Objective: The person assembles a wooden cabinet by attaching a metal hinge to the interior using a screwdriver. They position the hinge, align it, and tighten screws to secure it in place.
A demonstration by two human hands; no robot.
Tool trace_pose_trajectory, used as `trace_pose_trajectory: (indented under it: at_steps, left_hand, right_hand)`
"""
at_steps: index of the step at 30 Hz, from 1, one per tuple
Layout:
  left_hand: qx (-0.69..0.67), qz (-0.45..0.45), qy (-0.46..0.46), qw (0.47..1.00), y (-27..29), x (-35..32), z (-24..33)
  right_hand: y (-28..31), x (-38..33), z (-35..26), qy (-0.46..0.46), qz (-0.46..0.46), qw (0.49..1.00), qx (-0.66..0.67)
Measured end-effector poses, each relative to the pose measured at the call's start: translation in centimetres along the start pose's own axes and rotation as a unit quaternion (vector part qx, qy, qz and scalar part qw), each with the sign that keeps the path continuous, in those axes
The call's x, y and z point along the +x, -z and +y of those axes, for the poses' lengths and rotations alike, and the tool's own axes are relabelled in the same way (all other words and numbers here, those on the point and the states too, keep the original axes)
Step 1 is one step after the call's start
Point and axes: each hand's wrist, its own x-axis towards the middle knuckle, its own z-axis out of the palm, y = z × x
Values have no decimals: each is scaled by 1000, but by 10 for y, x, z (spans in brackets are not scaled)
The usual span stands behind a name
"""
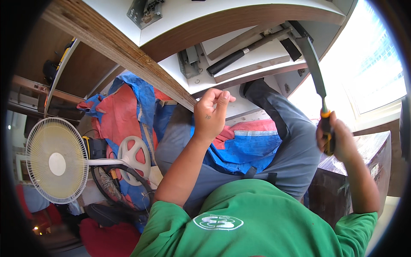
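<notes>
Green shirt (257,216) fills the front of my feed, right hand (342,139) wrapped round the handle (326,125) of a long flat tool (315,68) by the window (376,55), left hand (210,115) curled (can't tell if it's pinching anything), so I'd call this tool-handling, next move wanting a steady grip.

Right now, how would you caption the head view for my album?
Right hand grips a long flat file; left hand curls near the cabinet.

Daylight is being poured in through the window (376,60) at right! Up top, white shelving (192,15) is edged with a curved brown band (239,26); below, a blue-and-red tarpaulin (252,152) is spread, and brown panels (85,68) are glimpsed in shade at far left.
</notes>
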Motion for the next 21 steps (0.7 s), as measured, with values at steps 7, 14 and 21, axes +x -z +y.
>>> trace_pose_trajectory:
  at_steps: [7,14,21]
  left_hand:
    - [211,108,-255,937,13,17,1]
    - [255,183,-255,915,2,43,-9]
    - [238,176,-272,916,0,52,-21]
  right_hand:
    - [-72,-30,53,-212,-40,946,241]
    - [-106,-35,88,-221,-2,926,306]
    - [-109,-11,138,-121,70,962,234]
